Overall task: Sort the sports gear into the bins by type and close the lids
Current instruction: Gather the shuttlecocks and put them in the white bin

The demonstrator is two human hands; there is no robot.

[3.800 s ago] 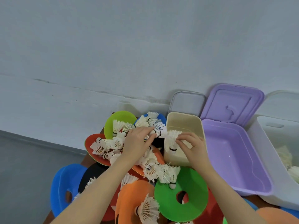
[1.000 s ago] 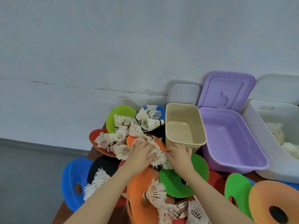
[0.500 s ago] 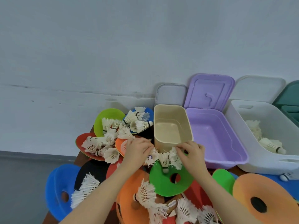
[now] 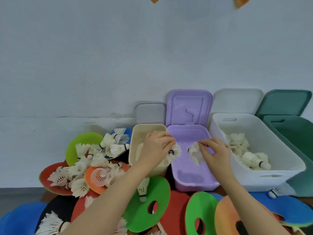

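My left hand (image 4: 155, 149) grips white shuttlecocks (image 4: 175, 152) over the seam between the cream bin (image 4: 135, 141) and the purple bin (image 4: 191, 182). My right hand (image 4: 215, 152) pinches more shuttlecocks (image 4: 194, 153) above the purple bin, close to the white bin (image 4: 274, 153), which holds several shuttlecocks (image 4: 250, 158). A heap of loose shuttlecocks (image 4: 94, 158) lies on coloured flat disc cones (image 4: 149, 209) at the left and front.
A dark green bin (image 4: 298, 133) stands at the far right. All lids lean open against the wall: grey (image 4: 149, 112), purple (image 4: 188, 106), white (image 4: 237, 100), green (image 4: 284, 102). One shuttlecock (image 4: 273, 193) lies in front of the white bin.
Both hands lifted shuttlecocks off the pile by the green disc and carried them up and to the right, over the purple bin. The view has shifted right, showing the green bin.
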